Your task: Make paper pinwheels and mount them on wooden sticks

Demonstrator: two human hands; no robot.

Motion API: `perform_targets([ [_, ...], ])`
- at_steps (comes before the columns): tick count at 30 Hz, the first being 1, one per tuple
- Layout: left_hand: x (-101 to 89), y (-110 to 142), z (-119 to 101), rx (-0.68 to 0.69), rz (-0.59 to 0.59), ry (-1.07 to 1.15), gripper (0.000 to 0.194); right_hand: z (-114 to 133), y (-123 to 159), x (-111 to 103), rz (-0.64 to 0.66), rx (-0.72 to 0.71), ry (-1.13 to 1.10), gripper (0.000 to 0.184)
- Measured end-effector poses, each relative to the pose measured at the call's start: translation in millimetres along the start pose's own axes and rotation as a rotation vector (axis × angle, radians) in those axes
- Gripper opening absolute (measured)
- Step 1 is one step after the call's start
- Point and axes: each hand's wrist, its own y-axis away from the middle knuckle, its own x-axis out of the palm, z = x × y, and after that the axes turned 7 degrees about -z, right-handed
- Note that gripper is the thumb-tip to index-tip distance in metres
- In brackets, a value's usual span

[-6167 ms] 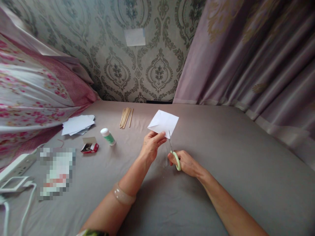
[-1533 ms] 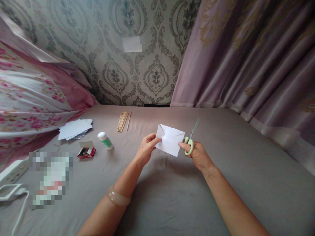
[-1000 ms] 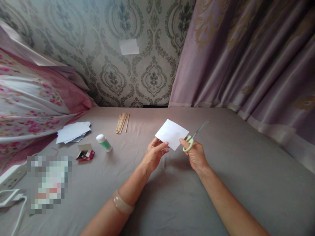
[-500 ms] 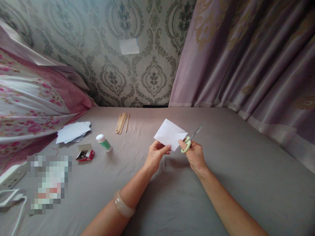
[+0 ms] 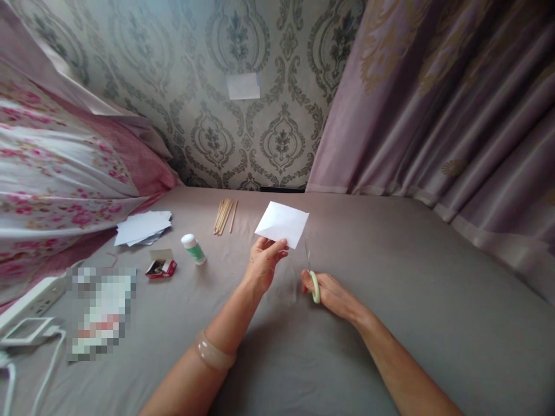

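Observation:
A white sheet of paper (image 5: 284, 222) is pinched by its near edge between the thumb and fingers of my left hand (image 5: 263, 260), held up over the grey cloth. My right hand (image 5: 332, 292) grips scissors (image 5: 315, 287) with pale green handles, to the right of and nearer than the paper. The metal blades point away from me, toward the paper's right corner, and appear apart from it. Some of my right fingers are hidden behind the handle. On my left wrist is a pale bangle (image 5: 214, 351).
Left on the grey cloth (image 5: 411, 277) are thin wooden sticks (image 5: 223, 216), a green-and-white glue stick (image 5: 193, 248), a small open red box (image 5: 160, 267) and stacked white papers (image 5: 143, 227). A power strip (image 5: 37, 297) with cables lies far left. A patterned wall and curtains (image 5: 368, 138) border the surface.
My right hand has left the paper's edge and come nearer with the scissors, whose blades now point forward. My left hand has shifted left with the paper. The view has turned slightly left.

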Motion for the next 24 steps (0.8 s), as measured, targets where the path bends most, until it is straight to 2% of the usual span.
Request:
perform_targets([
  [6, 4.0, 4.5, -2.7, -0.013, 0.007, 0.007, 0.037, 2.4, 3.6, 4.8, 0.118, -0.106, 0.022, 0.07],
  [24, 8.0, 9.1, -2.3, -0.033, 0.045, 0.012, 0.039, 2.5, 3.1, 2.8, 0.051, -0.084, -0.063, 0.06],
])
